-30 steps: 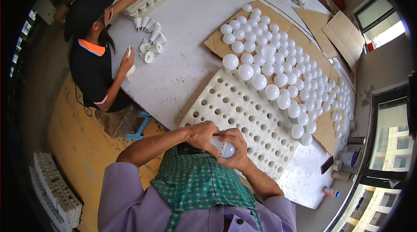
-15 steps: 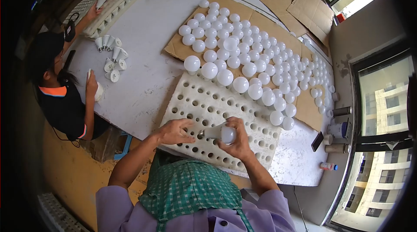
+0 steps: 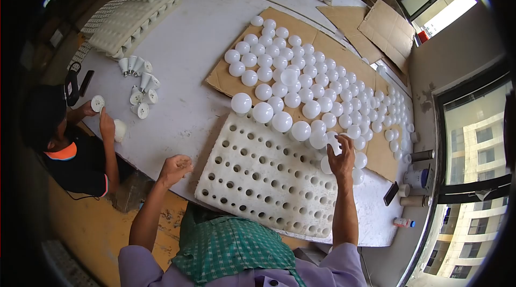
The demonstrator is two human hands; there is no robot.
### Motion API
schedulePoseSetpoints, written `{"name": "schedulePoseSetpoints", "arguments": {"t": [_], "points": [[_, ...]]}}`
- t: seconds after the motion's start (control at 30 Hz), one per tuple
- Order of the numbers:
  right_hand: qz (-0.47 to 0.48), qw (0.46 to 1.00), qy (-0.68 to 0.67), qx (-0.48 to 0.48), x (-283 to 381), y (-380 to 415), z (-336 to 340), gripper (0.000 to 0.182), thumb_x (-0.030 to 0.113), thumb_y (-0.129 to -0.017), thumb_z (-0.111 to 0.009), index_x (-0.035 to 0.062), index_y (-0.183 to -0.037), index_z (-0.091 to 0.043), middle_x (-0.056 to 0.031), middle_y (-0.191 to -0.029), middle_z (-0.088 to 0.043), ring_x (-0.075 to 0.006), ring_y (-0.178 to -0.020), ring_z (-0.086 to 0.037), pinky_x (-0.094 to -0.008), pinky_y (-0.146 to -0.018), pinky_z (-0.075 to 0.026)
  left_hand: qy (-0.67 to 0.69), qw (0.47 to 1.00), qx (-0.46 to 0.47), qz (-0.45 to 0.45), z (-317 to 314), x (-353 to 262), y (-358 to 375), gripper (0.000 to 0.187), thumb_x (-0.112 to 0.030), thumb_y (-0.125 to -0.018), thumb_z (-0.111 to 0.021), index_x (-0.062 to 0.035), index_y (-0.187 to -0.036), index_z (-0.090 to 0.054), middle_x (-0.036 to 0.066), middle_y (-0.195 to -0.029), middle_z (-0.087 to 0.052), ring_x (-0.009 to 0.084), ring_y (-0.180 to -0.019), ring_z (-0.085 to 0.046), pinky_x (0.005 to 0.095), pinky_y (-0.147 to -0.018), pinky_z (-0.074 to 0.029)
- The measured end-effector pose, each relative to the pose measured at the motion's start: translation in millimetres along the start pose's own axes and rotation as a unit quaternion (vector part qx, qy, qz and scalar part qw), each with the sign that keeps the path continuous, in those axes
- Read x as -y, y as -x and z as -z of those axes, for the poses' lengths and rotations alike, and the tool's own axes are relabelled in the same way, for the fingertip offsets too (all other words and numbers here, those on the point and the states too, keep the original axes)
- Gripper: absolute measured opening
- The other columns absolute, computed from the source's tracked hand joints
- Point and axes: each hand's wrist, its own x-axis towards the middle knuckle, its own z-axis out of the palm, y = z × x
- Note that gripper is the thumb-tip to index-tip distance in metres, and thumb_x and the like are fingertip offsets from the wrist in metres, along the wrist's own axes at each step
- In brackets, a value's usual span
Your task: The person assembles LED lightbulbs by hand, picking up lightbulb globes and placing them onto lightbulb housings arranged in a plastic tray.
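My right hand (image 3: 342,159) reaches over the right end of a white foam tray (image 3: 252,171). Thumb and fingers are spread close around a round white bulb, partly hidden by the hand. Just below the thumb, another white bulb (image 3: 326,165) rests at the tray's edge. My left hand (image 3: 176,170) hovers left of the tray, fingers loosely curled, with nothing visible in it. Rows of round holes cover the tray. A row of larger white bulbs (image 3: 282,122) lines its far edge.
Many white bulbs (image 3: 293,100) lie on a cardboard sheet (image 3: 219,80). At left, a co-worker (image 3: 64,147) holds a white disc-faced lamp part (image 3: 97,103). Several lamp housings (image 3: 141,110) and stacked foam trays (image 3: 121,29) are nearby. A phone (image 3: 391,194) and a bottle (image 3: 403,223) sit at right.
My right hand has moved right and away from me; the bulb between my hands is gone from there. My left hand has drawn left. The co-worker's reaching arm has come back.
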Motion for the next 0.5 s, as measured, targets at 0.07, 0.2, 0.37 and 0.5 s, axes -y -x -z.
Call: {"name": "schedulePoseSetpoints", "arguments": {"t": [0.07,0.2,0.37,0.5], "points": [[-0.052,0.996,-0.049,0.061,-7.9,-39.3,-16.8,0.044,0.016,-0.074,-0.075,0.0048,-0.113,-0.059,-0.0165,-0.11,-0.061,-0.0315,-0.09,-0.064,-0.0386,-0.076,-0.053,-0.004,0.997,-0.062,-0.04,11.8,20.8,-22.8,0.037,-0.012,-0.084,-0.069,0.0045,-0.115,-0.058,0.018,-0.113,-0.064,0.0203,-0.097,-0.065,0.0268,-0.064,-0.053],[-0.069,0.981,0.028,0.18,-41.4,-113.5,-83.2,0.062,0.024,-0.072,-0.076,0.0059,-0.127,-0.053,-0.0205,-0.117,-0.059,-0.0332,-0.099,-0.063,-0.0426,-0.083,-0.052,-0.131,0.951,-0.27,-0.078,62.0,28.6,-47.1,0.04,-0.006,-0.081,-0.068,0.0014,-0.118,-0.055,0.019,-0.115,-0.063,0.0253,-0.102,-0.064,0.033,-0.082,-0.052],[-0.058,0.951,0.143,0.269,-34.6,-141.3,-122.1,0.078,0.031,-0.067,-0.078,0.0072,-0.134,-0.045,-0.0209,-0.116,-0.059,-0.0371,-0.104,-0.06,-0.0452,-0.09,-0.048,-0.213,0.888,-0.405,-0.043,137.0,27.7,-82.8,0.053,0.001,-0.077,-0.063,0.0001,-0.127,-0.047,0.023,-0.122,-0.057,0.0342,-0.115,-0.056,0.0392,-0.096,-0.045],[-0.069,0.94,0.159,0.294,-15.5,-147.0,-129.2,0.073,0.027,-0.066,-0.08,0.0076,-0.129,-0.048,-0.0229,-0.115,-0.059,-0.0396,-0.103,-0.06,-0.0453,-0.089,-0.048,-0.342,0.841,-0.411,-0.081,187.4,50.4,-127.6,0.064,0.009,-0.074,-0.057,-0.0036,-0.135,-0.039,0.02,-0.142,-0.04,0.0364,-0.129,-0.041,0.0392,-0.106,-0.038]]}}
